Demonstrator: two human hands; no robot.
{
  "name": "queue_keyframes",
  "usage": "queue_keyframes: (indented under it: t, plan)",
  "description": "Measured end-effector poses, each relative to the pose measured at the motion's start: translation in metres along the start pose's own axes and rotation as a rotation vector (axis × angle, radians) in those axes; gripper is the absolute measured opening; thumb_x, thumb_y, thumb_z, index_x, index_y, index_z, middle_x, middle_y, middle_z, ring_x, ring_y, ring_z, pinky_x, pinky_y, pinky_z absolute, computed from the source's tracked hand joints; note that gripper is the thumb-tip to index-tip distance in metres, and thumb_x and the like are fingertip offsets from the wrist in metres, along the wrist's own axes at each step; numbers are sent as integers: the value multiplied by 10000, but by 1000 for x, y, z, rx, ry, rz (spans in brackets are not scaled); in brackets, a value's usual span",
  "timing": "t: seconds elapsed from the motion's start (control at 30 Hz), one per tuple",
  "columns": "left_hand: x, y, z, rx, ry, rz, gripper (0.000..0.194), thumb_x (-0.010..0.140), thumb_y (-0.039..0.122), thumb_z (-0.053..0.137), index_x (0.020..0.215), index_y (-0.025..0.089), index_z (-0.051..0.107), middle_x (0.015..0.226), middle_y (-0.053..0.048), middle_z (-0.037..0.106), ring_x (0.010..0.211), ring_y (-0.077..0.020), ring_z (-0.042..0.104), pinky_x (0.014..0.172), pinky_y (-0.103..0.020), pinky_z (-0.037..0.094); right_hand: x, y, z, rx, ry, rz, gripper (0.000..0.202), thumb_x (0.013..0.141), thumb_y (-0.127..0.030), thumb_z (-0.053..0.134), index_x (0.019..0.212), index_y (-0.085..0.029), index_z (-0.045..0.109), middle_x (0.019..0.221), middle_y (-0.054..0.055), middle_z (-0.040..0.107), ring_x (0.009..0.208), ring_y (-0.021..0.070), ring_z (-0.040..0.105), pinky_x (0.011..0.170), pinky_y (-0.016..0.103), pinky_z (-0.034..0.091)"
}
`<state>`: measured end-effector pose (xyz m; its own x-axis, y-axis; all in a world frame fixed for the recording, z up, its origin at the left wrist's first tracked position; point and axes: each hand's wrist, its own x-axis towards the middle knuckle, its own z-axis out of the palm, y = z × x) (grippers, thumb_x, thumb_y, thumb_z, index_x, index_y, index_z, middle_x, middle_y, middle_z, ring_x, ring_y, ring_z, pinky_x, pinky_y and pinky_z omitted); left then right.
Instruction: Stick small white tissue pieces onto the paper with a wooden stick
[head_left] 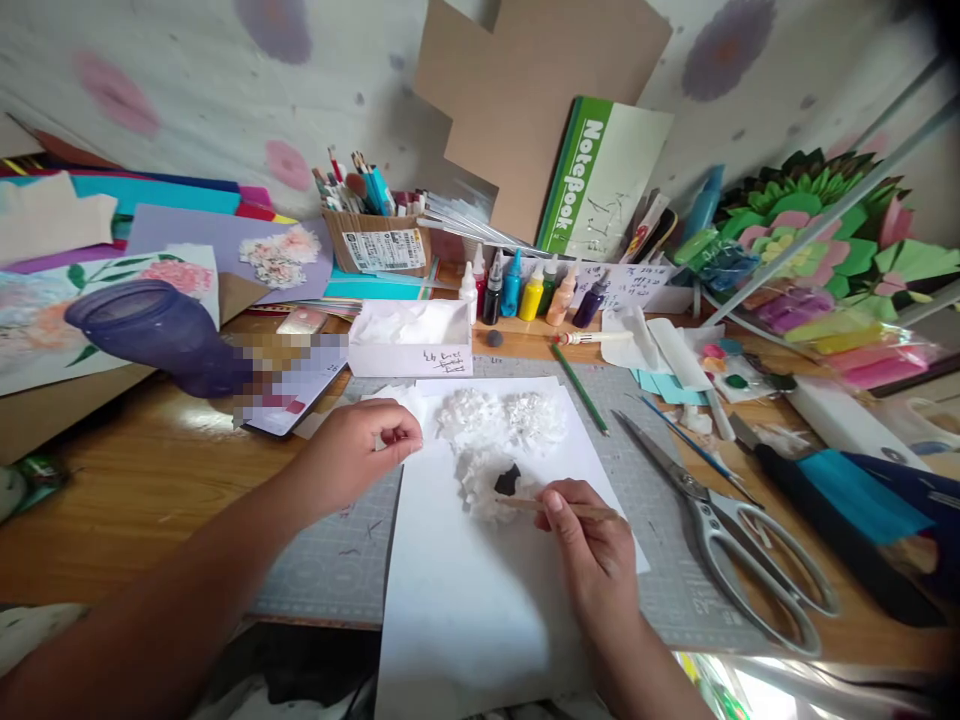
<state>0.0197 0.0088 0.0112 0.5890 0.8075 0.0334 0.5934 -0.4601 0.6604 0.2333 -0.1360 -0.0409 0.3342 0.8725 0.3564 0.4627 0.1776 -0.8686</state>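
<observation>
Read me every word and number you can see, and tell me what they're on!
"NoteBook": on the green-and-white notebook; the scrawl beside it is unclear.
"26", probably: on the phone.
Too small or blurred: the printed label on the cardboard box, and handwriting on the white sheet behind the paint bottles.
Upside down, unclear: writing on the white box.

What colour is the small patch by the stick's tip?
Black; the patch stands out against the white cluster, best seen in the head view.
</observation>
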Motion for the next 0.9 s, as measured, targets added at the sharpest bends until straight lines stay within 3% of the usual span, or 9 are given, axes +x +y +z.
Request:
queue_keyframes:
  t: [0.07, 0.17, 0.23, 0.37, 0.57, 0.77, 0.9]
  plan:
    - [0, 15, 3, -209, -104, -17, 166, 790, 315, 568, 729, 174, 629, 705, 14, 607, 656, -120, 530, 633, -224, 417, 1, -2, 0, 1, 0, 5, 341, 935, -290, 483, 642, -176, 615, 616, 14, 596, 555, 131, 575, 513, 230, 439]
    - [5, 28, 23, -374, -237, -65, 191, 794, 341, 565, 765, 164, 629, 668, 19, 579, 615, -111, 506, 566, -207, 397, 3, -6, 1, 3, 14, 12, 320, 930, -290, 486, 663, -177, 621, 602, 7, 592, 546, 132, 575, 509, 233, 434]
    - [9, 30, 42, -325, -268, -83, 192, 807, 323, 542, 752, 159, 625, 634, 22, 556, 587, -107, 485, 533, -203, 372, 4, -8, 0, 13, 23, 7, 316, 927, -284, 487, 661, -178, 621, 600, 6, 593, 545, 133, 576, 509, 232, 434]
    - [13, 26, 66, -119, -209, -10, 166, 814, 243, 518, 710, 173, 626, 614, 29, 567, 578, -105, 483, 535, -206, 344, 3, -9, -1, 34, 67, -2, 295, 917, -260, 500, 662, -184, 628, 596, 2, 596, 543, 132, 574, 507, 231, 435]
    - [10, 25, 70, -73, -163, 34, 172, 825, 226, 514, 727, 183, 648, 608, 31, 585, 563, -103, 497, 535, -203, 335, -8, -3, -1, 183, 265, 16, 273, 933, -259, 473, 702, -194, 604, 659, 0, 572, 583, 136, 537, 559, 263, 426]
    - [10, 28, 73, -71, -158, -8, 178, 820, 253, 526, 741, 189, 672, 554, 40, 540, 524, -98, 457, 496, -203, 304, -4, -8, -1, 54, 74, -100, 177, 927, -187, 465, 815, -192, 602, 672, 2, 574, 620, 141, 549, 570, 263, 418]
    - [11, 30, 73, -56, -154, -3, 176, 810, 256, 534, 745, 195, 686, 577, 33, 576, 546, -107, 473, 505, -206, 311, 2, -11, 1, -70, 30, -177, 172, 914, -158, 465, 807, -184, 598, 649, 2, 572, 593, 134, 535, 546, 253, 408]
